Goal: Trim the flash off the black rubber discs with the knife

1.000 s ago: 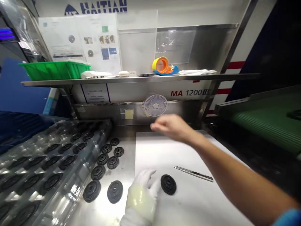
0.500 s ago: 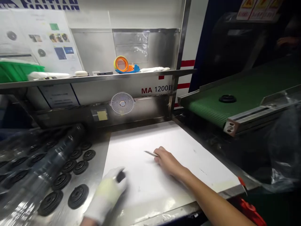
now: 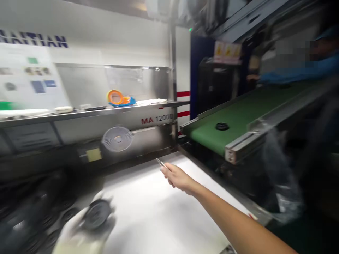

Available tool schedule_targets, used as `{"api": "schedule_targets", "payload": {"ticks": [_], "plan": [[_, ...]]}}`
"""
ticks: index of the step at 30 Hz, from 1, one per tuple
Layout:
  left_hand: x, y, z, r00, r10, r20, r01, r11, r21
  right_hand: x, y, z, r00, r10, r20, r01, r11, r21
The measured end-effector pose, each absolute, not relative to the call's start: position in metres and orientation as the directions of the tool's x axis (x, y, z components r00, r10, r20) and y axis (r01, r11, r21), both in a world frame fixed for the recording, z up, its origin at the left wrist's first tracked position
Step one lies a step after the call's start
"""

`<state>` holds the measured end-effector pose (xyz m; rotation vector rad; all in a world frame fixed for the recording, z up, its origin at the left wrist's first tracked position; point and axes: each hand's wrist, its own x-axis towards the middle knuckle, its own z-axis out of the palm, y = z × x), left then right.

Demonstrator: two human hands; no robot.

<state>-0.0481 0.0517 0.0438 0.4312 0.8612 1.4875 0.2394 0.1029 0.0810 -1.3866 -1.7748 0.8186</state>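
My left hand (image 3: 87, 225), in a pale glove, is at the lower left, blurred by motion, with its fingers round a dark ringed rubber disc (image 3: 97, 213). The disc's round face shows. Bare and ungloved, my right hand (image 3: 176, 177) pinches a thin metal tool (image 3: 161, 163), like tweezers or a small blade, whose tip points up and left. Both hands are over a white sheet (image 3: 143, 197) on the worktable.
More black discs (image 3: 49, 218) lie blurred at the lower left. Behind stands a shelf (image 3: 92, 112) with a tape roll (image 3: 116, 97); below it is a small fan (image 3: 117, 139). At right, a green conveyor (image 3: 206, 137) carries a black disc (image 3: 221, 126). A person in blue (image 3: 288, 74) is beyond.
The view has tilted up and turned right. My left hand now shows a disc face-on. My right hand's tool points more upward. The person in blue shows more.
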Motion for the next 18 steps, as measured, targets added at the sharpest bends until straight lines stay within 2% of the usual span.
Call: {"api": "schedule_targets", "payload": {"ticks": [1,3,5,6,8,13,18], "plan": [[-0.043,0.052,0.047,-0.104,0.971,-0.215,-0.719,0.076,0.691,0.224,0.098,0.068,-0.195,0.971,0.14,0.46,0.216,-0.861],[-0.039,0.053,0.047,0.045,0.984,-0.174,-0.88,0.122,0.459,0.194,0.086,0.046,-0.293,0.948,0.125,0.364,0.232,-0.902],[-0.043,0.047,0.039,0.067,0.984,-0.164,-0.948,0.115,0.297,0.17,0.07,0.033,-0.401,0.906,0.139,0.27,0.262,-0.926],[-0.046,0.041,0.034,0.041,0.982,-0.183,-0.963,0.088,0.255,0.16,0.061,0.03,-0.453,0.879,0.153,0.23,0.28,-0.932],[-0.053,0.024,0.023,-0.054,0.971,-0.235,-0.971,0.003,0.237,0.144,0.041,0.027,-0.541,0.821,0.183,0.186,0.329,-0.926],[-0.056,-0.015,0.007,-0.29,0.911,-0.293,-0.918,-0.178,0.353,0.113,-0.001,0.023,-0.643,0.74,0.199,0.238,0.44,-0.866],[-0.053,-0.027,0.004,-0.258,0.932,-0.255,-0.918,-0.154,0.365,0.088,-0.019,0.008,-0.553,0.811,0.191,0.493,0.504,-0.71]]}}
